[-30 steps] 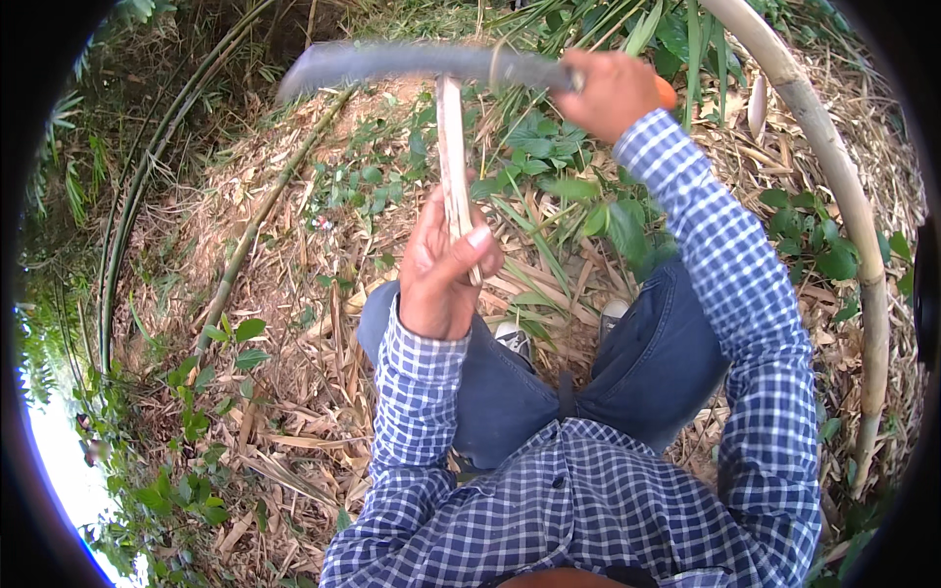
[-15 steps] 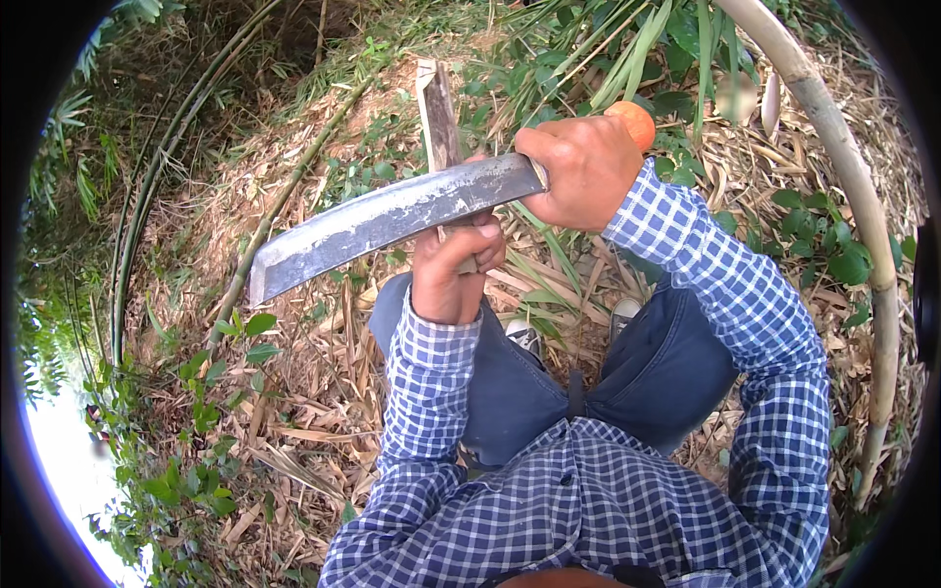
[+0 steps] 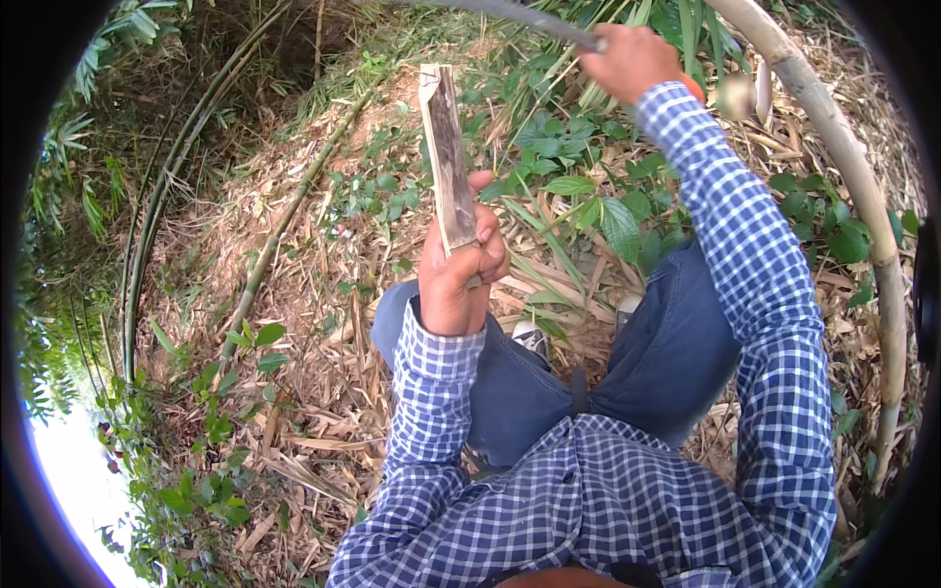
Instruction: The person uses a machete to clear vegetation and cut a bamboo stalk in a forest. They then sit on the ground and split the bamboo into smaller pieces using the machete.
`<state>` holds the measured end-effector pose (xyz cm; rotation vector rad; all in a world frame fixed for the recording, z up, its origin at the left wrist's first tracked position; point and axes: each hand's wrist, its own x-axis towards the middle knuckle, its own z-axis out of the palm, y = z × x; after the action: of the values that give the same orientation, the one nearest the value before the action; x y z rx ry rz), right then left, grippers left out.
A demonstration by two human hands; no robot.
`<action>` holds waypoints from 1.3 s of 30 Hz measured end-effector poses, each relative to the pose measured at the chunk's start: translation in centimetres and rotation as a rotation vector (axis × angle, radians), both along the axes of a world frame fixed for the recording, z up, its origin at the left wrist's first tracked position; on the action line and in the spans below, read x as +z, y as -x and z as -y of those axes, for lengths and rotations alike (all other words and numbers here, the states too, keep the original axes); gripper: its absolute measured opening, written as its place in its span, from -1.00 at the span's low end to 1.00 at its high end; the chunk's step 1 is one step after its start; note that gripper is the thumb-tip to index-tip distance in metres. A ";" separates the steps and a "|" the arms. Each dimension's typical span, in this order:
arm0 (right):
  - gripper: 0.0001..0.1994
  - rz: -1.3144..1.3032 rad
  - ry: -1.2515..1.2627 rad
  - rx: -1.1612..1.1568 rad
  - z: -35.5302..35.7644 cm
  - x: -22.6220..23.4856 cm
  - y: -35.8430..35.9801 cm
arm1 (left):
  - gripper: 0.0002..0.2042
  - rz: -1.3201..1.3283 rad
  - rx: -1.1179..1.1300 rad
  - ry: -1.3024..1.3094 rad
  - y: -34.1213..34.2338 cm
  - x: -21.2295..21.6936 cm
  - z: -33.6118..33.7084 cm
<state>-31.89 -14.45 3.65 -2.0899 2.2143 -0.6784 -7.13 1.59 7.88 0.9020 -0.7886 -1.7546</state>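
Note:
A short split piece of wood (image 3: pixel 449 162), pale on its cut edge and dark brown on its face, stands nearly upright in my left hand (image 3: pixel 461 269). The fingers wrap round its lower end. Up and to the right, my right hand (image 3: pixel 632 64) is closed round the orange handle (image 3: pixel 694 88) of a machete. The machete's blade (image 3: pixel 524 15) stretches away to the left along the top edge, blurred and seen almost edge-on, with its far part out of view. Blade and wood are apart.
A thick bent bamboo pole (image 3: pixel 853 186) curves down the right side. A thinner green stalk (image 3: pixel 284 220) slants across the ground at left. Dry bamboo leaves (image 3: pixel 323 421) and green plants (image 3: pixel 618 220) surround my bent knees and shoes (image 3: pixel 530 338).
My right hand has risen up and away with the machete, lifting the blade off the wood. My left hand stays nearly in place, and the wood now shows in full above it.

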 end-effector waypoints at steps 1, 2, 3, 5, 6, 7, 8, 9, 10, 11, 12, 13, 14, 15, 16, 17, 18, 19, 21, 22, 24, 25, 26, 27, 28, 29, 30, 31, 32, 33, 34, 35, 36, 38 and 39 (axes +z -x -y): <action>-0.74 0.034 -0.021 0.008 -0.5 0.1 1.1 | -0.27 -0.011 0.013 -0.031 0.0 0.2 -0.1; -0.74 0.065 -0.041 0.015 -1.1 0.1 1.8 | -0.27 -0.061 0.013 -0.055 -0.4 0.0 0.3; -0.76 0.083 -0.021 0.112 -2.2 0.7 0.9 | -0.26 -0.110 0.023 -0.084 -1.1 -0.7 0.5; -0.77 0.125 0.028 0.305 -5.3 2.8 -2.8 | -0.35 -0.188 0.055 -0.116 -2.0 -1.2 0.6; -0.82 0.098 0.066 0.408 -6.5 3.8 -4.1 | -0.39 -0.146 0.074 -0.104 -1.7 -1.1 0.7; -0.82 0.091 0.181 0.511 -7.6 4.2 -5.6 | -0.44 -0.098 0.096 -0.104 -1.3 -1.1 0.8; -0.82 0.114 0.194 0.578 -8.1 4.6 -6.9 | -0.48 -0.048 0.118 -0.102 -1.2 -0.8 0.6; -0.82 0.130 0.204 0.634 -8.5 4.7 -7.7 | -0.59 0.053 0.157 -0.077 -0.6 -0.8 0.5; -0.82 0.147 0.214 0.692 -8.6 4.6 -8.0 | -0.60 0.101 0.185 -0.080 -0.3 -0.8 0.4; -0.82 0.146 0.219 0.693 -8.7 4.2 -8.1 | -0.60 0.149 0.214 -0.084 -0.2 -0.9 0.2; -0.82 0.145 0.231 0.703 -8.4 3.9 -8.0 | -0.61 0.198 0.253 -0.081 0.1 -0.8 0.0; -0.82 0.144 0.242 0.714 -8.1 3.5 -7.9 | -0.61 0.243 0.314 -0.083 0.8 -0.4 -0.1; -0.81 0.114 0.275 0.725 -7.5 3.0 -7.5 | -0.59 0.269 0.279 -0.066 0.6 -0.6 0.0; -0.81 0.081 0.306 0.730 -6.4 2.4 -6.7 | -0.57 0.292 0.238 -0.049 0.4 -0.9 0.2; -0.80 0.046 0.342 0.733 -5.4 1.8 -5.9 | -0.55 0.315 0.196 -0.027 0.2 -1.1 0.2; -0.81 0.017 0.390 0.708 -4.4 0.8 -5.2 | -0.47 0.274 0.179 -0.014 0.1 -1.2 0.2; -0.81 -0.013 0.285 0.526 -3.0 0.2 -4.2 | -0.45 0.307 0.164 0.003 0.0 -1.2 -0.1; -0.79 -0.052 0.190 0.337 -1.3 0.2 -2.9 | -0.43 0.331 0.145 0.031 0.2 -1.2 -0.2; -0.75 -0.004 0.006 0.069 0.0 0.0 -0.1 | -0.41 0.310 0.151 0.071 0.4 -0.8 -0.8; -0.72 0.075 -0.084 -0.006 0.0 0.3 1.5 | -0.41 0.349 0.143 0.051 0.4 -0.6 -0.6; -0.67 0.251 -0.200 -0.093 -0.7 0.2 2.9 | -0.41 0.417 0.132 -0.001 -0.3 -1.0 0.0; -0.67 0.311 -0.120 0.013 -1.6 0.8 2.1 | -0.44 0.588 0.111 0.109 -1.4 -2.5 0.4; -0.66 0.370 -0.043 0.121 -2.5 1.4 1.1 | -0.44 0.709 0.138 0.237 -1.7 -3.8 0.6; -0.67 0.413 -0.096 0.178 -3.2 2.3 0.0 | -0.44 0.830 0.166 0.368 -1.8 -4.9 1.1; -0.68 0.461 -0.153 0.235 -3.8 3.6 -1.5 | -0.44 0.958 0.194 0.497 -1.8 -5.0 1.5; -0.70 0.523 -0.117 0.282 -4.8 4.5 -2.7 | -0.41 1.036 0.127 0.425 -0.9 -3.2 1.5; -0.71 0.597 -0.078 0.337 -5.7 5.3 -4.1 | -0.41 1.104 0.106 0.424 -0.7 -3.0 1.3; -0.67 0.574 -0.075 0.410 -6.1 5.4 -4.8 | -0.41 1.179 0.084 0.420 -0.6 -2.8 1.0; -0.64 0.521 -0.098 0.431 -6.7 5.9 -5.3 | -0.40 1.254 0.061 0.414 -0.5 -2.6 0.9; -0.60 0.472 -0.123 0.454 -7.4 6.3 -5.9 | -0.38 1.254 0.033 0.400 -0.5 -2.5 0.8; -0.56 0.423 -0.148 0.476 -7.7 6.8 -6.3 | -0.37 1.285 0.011 0.418 -0.6 -2.1 0.6; -0.47 0.351 -0.321 0.471 -7.7 7.1 -6.5 | -0.37 1.317 -0.013 0.436 -0.8 -1.8 0.5; -0.46 0.336 -0.308 0.486 -7.8 6.8 -6.4 | -0.36 1.345 -0.045 0.458 -0.9 -1.5 0.4; -0.45 0.311 -0.283 0.517 -7.6 5.6 -6.1 | -0.35 1.416 0.003 0.522 -1.4 -2.1 0.5; -0.44 0.276 -0.381 0.480 -7.6 6.5 -6.5 | -0.35 1.486 0.022 0.587 -1.9 -2.6 0.7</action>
<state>-25.37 -6.83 10.13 -2.0563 1.4760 -0.4305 -5.23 0.90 5.24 1.6923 -2.0285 -0.4566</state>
